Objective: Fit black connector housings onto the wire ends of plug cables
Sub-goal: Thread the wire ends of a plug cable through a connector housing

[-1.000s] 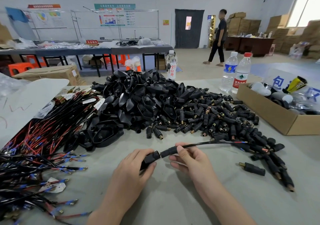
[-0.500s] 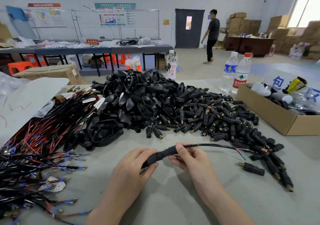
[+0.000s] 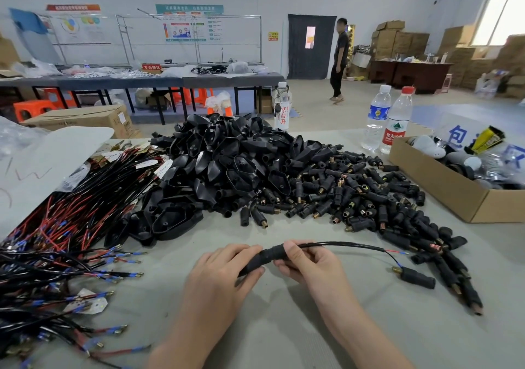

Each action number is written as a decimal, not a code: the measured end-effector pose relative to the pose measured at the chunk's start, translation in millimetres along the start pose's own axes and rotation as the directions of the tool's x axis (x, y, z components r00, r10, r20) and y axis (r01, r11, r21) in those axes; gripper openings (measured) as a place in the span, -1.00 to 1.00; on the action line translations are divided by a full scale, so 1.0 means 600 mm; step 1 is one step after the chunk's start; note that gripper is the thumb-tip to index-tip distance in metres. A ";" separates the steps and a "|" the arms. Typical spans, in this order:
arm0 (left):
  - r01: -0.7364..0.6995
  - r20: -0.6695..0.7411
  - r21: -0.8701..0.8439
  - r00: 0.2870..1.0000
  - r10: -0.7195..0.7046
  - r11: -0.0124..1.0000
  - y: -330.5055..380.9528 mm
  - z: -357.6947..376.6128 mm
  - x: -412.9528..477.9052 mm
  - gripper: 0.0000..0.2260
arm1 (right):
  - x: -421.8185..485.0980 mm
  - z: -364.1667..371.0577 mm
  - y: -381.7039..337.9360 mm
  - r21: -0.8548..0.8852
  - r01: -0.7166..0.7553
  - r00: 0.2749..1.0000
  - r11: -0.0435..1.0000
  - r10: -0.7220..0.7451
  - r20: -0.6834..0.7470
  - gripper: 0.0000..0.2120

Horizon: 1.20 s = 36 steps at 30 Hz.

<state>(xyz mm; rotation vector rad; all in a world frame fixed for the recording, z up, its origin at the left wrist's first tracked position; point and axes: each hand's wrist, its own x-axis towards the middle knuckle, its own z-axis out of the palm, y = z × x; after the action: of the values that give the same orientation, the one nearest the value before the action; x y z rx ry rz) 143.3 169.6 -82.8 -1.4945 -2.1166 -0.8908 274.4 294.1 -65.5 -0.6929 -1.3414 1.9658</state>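
Both hands are busy in the middle of the surface, close to the near edge. The left hand (image 3: pixel 224 272) has its fingers curled round the lower left end of a black housing (image 3: pixel 262 258). The right hand (image 3: pixel 309 263) pinches the other end, right where the cable (image 3: pixel 341 244) comes out. So the housing sits between the two hands, tilted up toward the right, just above the surface.

The cable arcs off to the right and splits into a red and a black wire with blue tips (image 3: pixel 399 255). The black one dips close to the brass tip of a loose plug (image 3: pixel 414 277) lying by itself. I can't tell if they touch.

Behind the hands there's a big heap of flat black shells (image 3: pixel 227 170). It spills rightward into a spread of small barrel plugs (image 3: pixel 355 195), which trails down toward the right edge. Along the left edge lies a thick bundle of red and black wires (image 3: pixel 71 226) with blue crimped ends.

At the far right corner there's an open cardboard box (image 3: pixel 454 195) full of odds and ends, with two water bottles (image 3: pixel 396 121) just beside it. A third bottle (image 3: pixel 281 107) stands at the far edge behind the heap. A person (image 3: pixel 339 59) stands on the floor way in the back, near a dark door.
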 end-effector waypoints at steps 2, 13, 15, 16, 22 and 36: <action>-0.005 -0.018 -0.005 1.000 0.005 1.000 -0.001 0.002 0.000 -0.71 | -0.001 0.002 0.002 -0.020 0.004 1.000 1.000 -0.003 0.027 -0.82; -0.039 0.048 0.038 0.998 0.038 0.999 0.001 0.005 0.000 -0.70 | -0.002 0.006 0.006 -0.092 -0.003 0.993 0.996 0.014 0.121 -0.80; -0.044 0.045 0.040 0.998 0.043 0.998 0.002 0.005 0.001 -0.72 | -0.002 0.007 0.006 -0.097 0.008 0.994 0.995 0.003 0.108 -0.81; -0.041 0.041 0.041 0.998 0.039 0.998 0.002 0.004 0.000 -0.74 | -0.002 0.006 0.006 -0.102 0.017 0.996 0.995 -0.008 0.091 -0.81; 0.009 0.074 0.025 0.997 -0.011 1.000 0.006 -0.002 0.001 -0.76 | 0.007 -0.001 0.003 -0.076 0.042 0.998 0.996 -0.045 -0.034 -0.79; -0.003 0.075 0.036 0.997 0.000 0.999 0.008 -0.008 0.003 -0.78 | 0.005 0.005 0.007 -0.105 0.044 0.998 0.993 -0.047 -0.031 -0.90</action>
<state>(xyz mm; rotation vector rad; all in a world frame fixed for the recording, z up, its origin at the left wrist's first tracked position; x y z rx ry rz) 146.8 168.5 -77.2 -1.5342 -2.1725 -0.8031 269.1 293.6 -68.8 -0.7346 -1.4357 1.8506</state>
